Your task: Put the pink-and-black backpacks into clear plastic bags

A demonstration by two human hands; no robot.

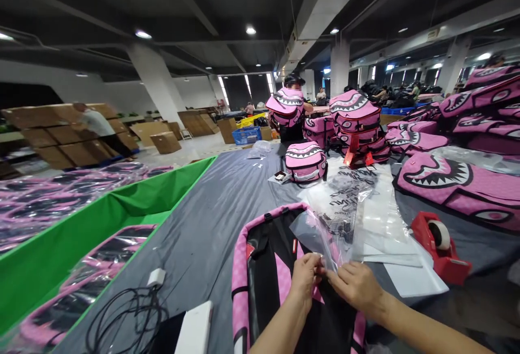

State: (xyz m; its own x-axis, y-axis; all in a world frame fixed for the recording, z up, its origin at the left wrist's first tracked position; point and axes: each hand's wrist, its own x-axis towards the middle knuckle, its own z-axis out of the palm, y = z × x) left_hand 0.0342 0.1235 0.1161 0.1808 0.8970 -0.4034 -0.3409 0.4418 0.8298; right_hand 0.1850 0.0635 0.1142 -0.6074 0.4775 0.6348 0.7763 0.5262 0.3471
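Note:
Both my left hand (306,275) and my right hand (355,286) pinch the edge of a clear plastic bag (311,229), close together. Below them lies a pink and black backpack (260,267), back panel and straps facing up, partly covered by my forearms. The plastic bag stands up loosely over the backpack's right side. Just beyond my right hand rests a stack of printed clear plastic bags (377,224) on the table.
A red tape dispenser (442,251) stands at right, near pink shark-face backpacks (447,180). At left, a green-walled bin (162,194) holds bagged backpacks. Black cables (125,316) and a white power bank (195,329) lie in front. A person (292,110) stands across the table (211,207).

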